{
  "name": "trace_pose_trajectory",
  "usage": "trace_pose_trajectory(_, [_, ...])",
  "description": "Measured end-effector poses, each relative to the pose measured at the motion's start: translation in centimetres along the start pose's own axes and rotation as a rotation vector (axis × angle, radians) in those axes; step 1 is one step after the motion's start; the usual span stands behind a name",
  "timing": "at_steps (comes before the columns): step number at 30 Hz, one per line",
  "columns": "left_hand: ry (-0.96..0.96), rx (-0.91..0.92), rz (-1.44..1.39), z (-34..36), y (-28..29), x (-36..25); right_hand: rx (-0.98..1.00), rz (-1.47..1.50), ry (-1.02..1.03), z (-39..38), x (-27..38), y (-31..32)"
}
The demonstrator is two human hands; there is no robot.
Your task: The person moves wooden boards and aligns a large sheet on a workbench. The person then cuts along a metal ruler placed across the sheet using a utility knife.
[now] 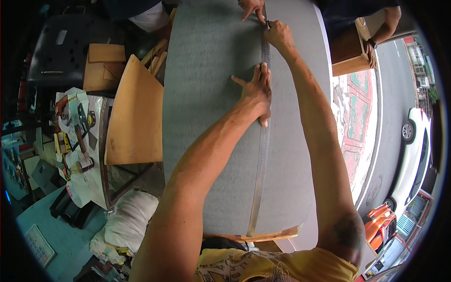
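Observation:
A long metal straightedge [257, 197] runs lengthwise over a large grey sheet [213, 56]. My left hand [257, 94] presses down on the straightedge about midway, fingers spread. Farther up, my right hand [280, 35] is closed around a thin dark tool [268, 26], its tip against the straightedge's far part; whether it is a cutter or a marker I cannot tell. Just beyond it, a co-worker's hand [252, 8] rests fingertips at the far end of the straightedge.
A curved wooden board [136, 117] leans left of the sheet, near a cluttered table [102, 141] and a white sack [131, 211]. At the far right another person's hand [370, 56] is on a wooden box [352, 66]. Beyond lies a road with a white car [409, 164].

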State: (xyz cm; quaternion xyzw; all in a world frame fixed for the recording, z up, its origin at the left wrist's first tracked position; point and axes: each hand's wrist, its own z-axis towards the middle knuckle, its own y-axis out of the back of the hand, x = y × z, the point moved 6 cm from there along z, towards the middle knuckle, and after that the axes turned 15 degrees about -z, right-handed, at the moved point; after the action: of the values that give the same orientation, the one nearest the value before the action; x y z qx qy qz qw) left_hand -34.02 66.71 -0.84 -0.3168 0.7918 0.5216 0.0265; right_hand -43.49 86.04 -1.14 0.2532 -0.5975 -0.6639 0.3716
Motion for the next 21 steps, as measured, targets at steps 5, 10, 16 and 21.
trace_pose_trajectory(5, [0.021, 0.001, 0.021, 0.2, -0.1, 0.3, 0.072, -0.039, -0.006, 0.6, 0.6, 0.0])
trace_pose_trajectory(10, [0.040, 0.041, 0.043, 0.2, 0.0, -0.2, 0.105, -0.078, -0.031, -0.1, 0.2, 0.2])
trace_pose_trajectory(16, [0.050, 0.014, 0.023, 0.0, 0.0, 0.3, 0.098, -0.072, 0.001, -2.0, 0.5, 0.5])
trace_pose_trajectory(21, [0.038, 0.020, 0.014, -0.1, -0.1, -0.4, 0.086, -0.110, -0.002, -3.8, -0.3, 0.3])
